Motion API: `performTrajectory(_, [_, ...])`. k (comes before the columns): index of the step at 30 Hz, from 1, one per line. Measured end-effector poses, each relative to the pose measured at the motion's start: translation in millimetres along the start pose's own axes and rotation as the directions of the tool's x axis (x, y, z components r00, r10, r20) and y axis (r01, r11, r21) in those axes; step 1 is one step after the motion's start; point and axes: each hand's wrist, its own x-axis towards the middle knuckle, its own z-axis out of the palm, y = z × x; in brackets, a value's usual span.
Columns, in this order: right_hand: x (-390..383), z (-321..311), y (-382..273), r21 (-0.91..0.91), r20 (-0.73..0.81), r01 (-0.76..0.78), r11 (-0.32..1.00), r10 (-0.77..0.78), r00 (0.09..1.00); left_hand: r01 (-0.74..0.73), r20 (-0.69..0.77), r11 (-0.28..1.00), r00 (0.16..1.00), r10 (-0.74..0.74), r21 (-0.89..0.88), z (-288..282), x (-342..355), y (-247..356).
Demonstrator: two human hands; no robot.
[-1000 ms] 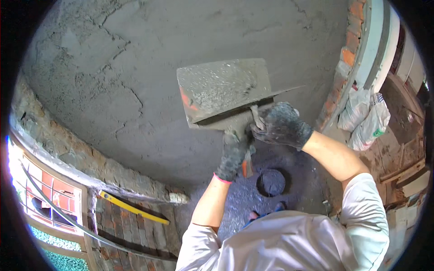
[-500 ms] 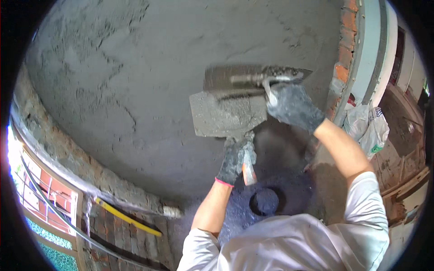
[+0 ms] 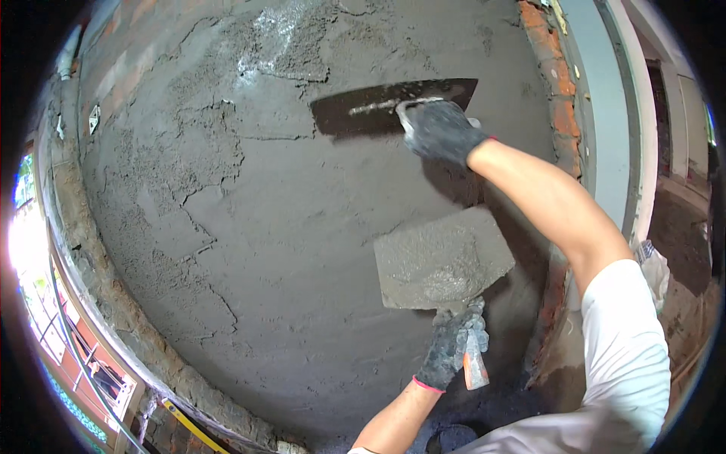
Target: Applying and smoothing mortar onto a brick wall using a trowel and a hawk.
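My right hand (image 3: 441,132), in a dark glove, grips the handle of a flat steel trowel (image 3: 378,106) pressed against the wet grey plaster wall (image 3: 249,250), high up. My left hand (image 3: 454,344), also gloved, is closed on the orange handle (image 3: 475,369) of a square mortar board (image 3: 441,259) coated with grey mortar, held lower down, close to the wall. The two tools are apart.
Bare red brick (image 3: 556,83) edges the plaster on the right, next to a pale door frame (image 3: 616,151). A rough ledge (image 3: 113,310) curves along the lower left, with a yellow level (image 3: 193,427) below it. A white bag (image 3: 654,265) lies at the right.
My right hand has lifted the trowel off the mortar board and up onto the wall. The board in my left hand has dropped lower.
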Motion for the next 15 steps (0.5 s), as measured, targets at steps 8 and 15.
performTrajectory(8, [132, -13, 80, -0.155, -0.042, 0.351, 0.923, -0.361, 0.932, -0.035, -0.079, 0.984, 0.997, 0.021, -0.175, -4, 37, 4])
performTrajectory(15, [137, -25, 160, -0.11, -0.069, 0.512, 0.852, -0.52, 0.851, -0.047, -0.107, 0.993, 0.994, 0.035, -0.11, 13, 28, 11])
